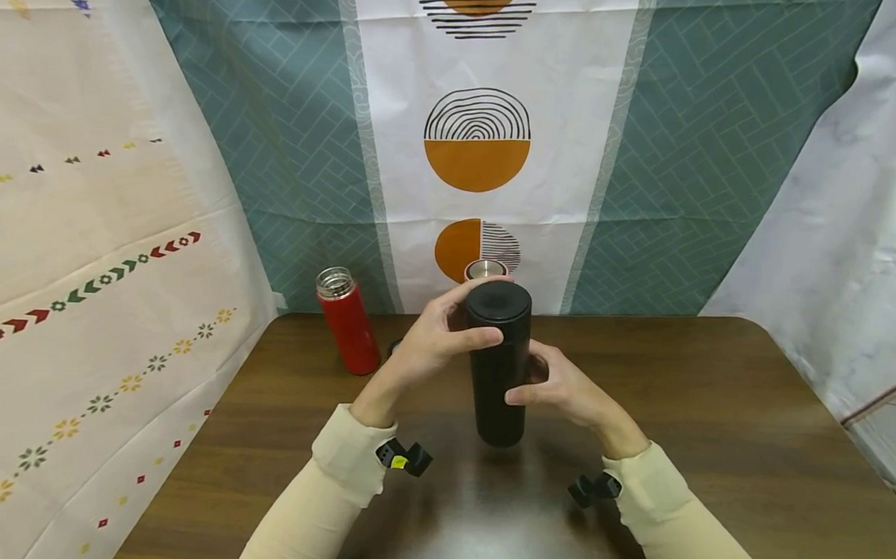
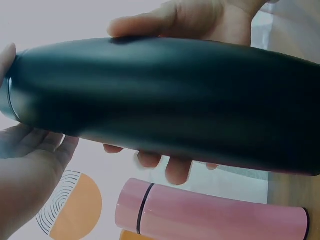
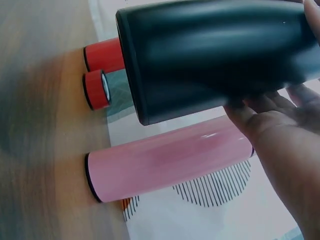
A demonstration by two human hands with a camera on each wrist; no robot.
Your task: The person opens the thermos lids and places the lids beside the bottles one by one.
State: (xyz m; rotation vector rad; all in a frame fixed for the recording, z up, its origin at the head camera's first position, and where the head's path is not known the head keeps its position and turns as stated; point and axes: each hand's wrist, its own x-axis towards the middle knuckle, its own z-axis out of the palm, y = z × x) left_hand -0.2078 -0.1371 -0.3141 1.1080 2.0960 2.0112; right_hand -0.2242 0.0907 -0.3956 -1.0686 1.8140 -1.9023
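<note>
A tall black thermos flask (image 1: 498,373) stands upright between both hands, its lid facing up toward the head camera. My left hand (image 1: 440,336) grips the flask near its lid, the thumb lying across the front. Lower down, my right hand (image 1: 567,386) holds the body from the right side. In the right wrist view the flask's base shows raised above the wooden table. Behind it stands a pink flask (image 3: 170,160), mostly hidden in the head view, where its top peeks out above the left hand.
At the back left stands a red flask (image 1: 348,325) with its silver mouth uncovered. A red lid (image 3: 96,90) sits by it on the wooden table (image 1: 649,488). A patterned curtain (image 1: 310,182) hangs right behind the table's far edge.
</note>
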